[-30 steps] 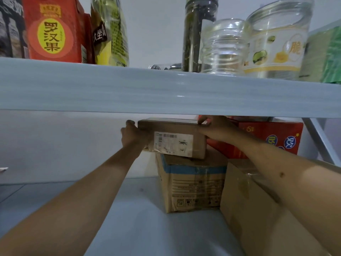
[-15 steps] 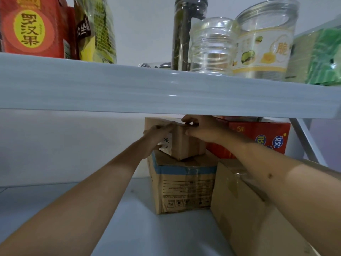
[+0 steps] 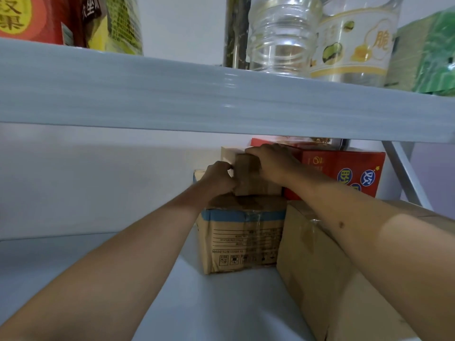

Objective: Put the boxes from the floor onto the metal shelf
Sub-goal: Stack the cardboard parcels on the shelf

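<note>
A small brown cardboard box [image 3: 253, 178] sits on top of a taped carton with a blue stripe [image 3: 242, 239] at the back of the metal shelf [image 3: 216, 303]. My left hand [image 3: 219, 179] presses against the small box's left side with curled fingers. My right hand [image 3: 273, 161] lies over its top and right side, fingers wrapped on the upper edge. A large plain carton [image 3: 327, 274] stands to the right under my right forearm.
A red printed box [image 3: 344, 173] stands behind at the right. The upper shelf edge [image 3: 221, 99] crosses the view, carrying clear jars [image 3: 283, 35], a red box [image 3: 29, 18] and green packs [image 3: 428, 52]. A diagonal brace [image 3: 406, 175] runs at the right.
The small box has been turned so its narrow end faces me and pushed further back on the carton. My left hand moved right along it; my right hand stays on top.
</note>
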